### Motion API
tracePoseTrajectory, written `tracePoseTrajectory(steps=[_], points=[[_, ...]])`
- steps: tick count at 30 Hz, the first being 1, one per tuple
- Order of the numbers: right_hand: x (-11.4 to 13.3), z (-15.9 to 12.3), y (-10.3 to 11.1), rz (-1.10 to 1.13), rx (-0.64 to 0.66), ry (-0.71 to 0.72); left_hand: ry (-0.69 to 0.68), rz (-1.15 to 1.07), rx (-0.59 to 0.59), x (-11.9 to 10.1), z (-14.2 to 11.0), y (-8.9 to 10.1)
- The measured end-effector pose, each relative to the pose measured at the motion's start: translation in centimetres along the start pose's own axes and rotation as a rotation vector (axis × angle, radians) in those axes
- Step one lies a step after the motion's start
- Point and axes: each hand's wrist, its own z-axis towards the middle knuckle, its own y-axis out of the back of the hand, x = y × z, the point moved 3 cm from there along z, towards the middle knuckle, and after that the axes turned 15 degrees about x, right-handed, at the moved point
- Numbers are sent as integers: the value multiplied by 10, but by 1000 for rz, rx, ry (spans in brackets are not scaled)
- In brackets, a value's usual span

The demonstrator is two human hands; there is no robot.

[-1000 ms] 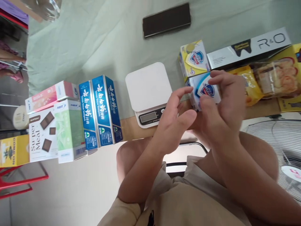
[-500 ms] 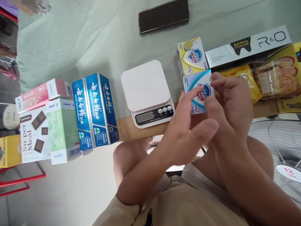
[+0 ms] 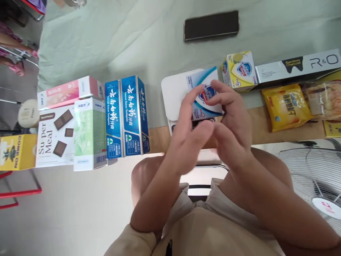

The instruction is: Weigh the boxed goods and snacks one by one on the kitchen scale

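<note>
Between my two hands a blue and white soap box (image 3: 203, 76) is over the white kitchen scale (image 3: 173, 96), covering the right side of its weighing plate and part of its display. My left hand (image 3: 186, 138) has its fingers at the left side of the box. From the right, my right hand (image 3: 233, 122) grips the box, its fingertips on the printed front. Whether the box touches the plate I cannot tell. A yellow soap box (image 3: 241, 71) stands just right of them.
Blue toothpaste boxes (image 3: 130, 117), a green box (image 3: 89, 135), a pink box (image 3: 66, 93) and a Super Meal box (image 3: 55, 142) stand left. A phone (image 3: 211, 26) lies behind. Rightward are a silver R&O box (image 3: 295, 65), a yellow packet (image 3: 286, 106) and, below, a fan (image 3: 317, 181).
The blue and white soap box has moved left with both hands, from beside the yellow soap box to over the scale. My view has shifted, too.
</note>
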Motion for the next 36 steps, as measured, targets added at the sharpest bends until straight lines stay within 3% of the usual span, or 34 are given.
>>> tracePoseTrajectory(steps=[3, 6, 9, 13, 18, 21, 25, 31, 36], points=[[0, 10, -10, 14, 82, 37, -28, -39, 45, 2, -3, 18], [-2, 11, -17, 34, 98, 63, -9, 19, -17, 1, -7, 31], [-7, 9, -18, -19, 33, 36, -14, 59, -140, -1, -11, 40], [-14, 9, -9, -155, -53, -36, -30, 268, -327, -5, -16, 54], [-21, 9, 7, -177, -128, 8, -40, 294, -364, -8, -16, 65], [-24, 8, 10, -191, -131, -64, 16, 322, -364, -5, -14, 64], [-28, 6, 7, -174, -21, -209, 79, 367, -292, 1, -10, 53], [-38, 3, -7, -174, 139, -148, 86, 315, -73, 10, -9, 25], [-38, 2, -16, -171, 169, -139, 97, 280, -69, 7, -15, 19]])
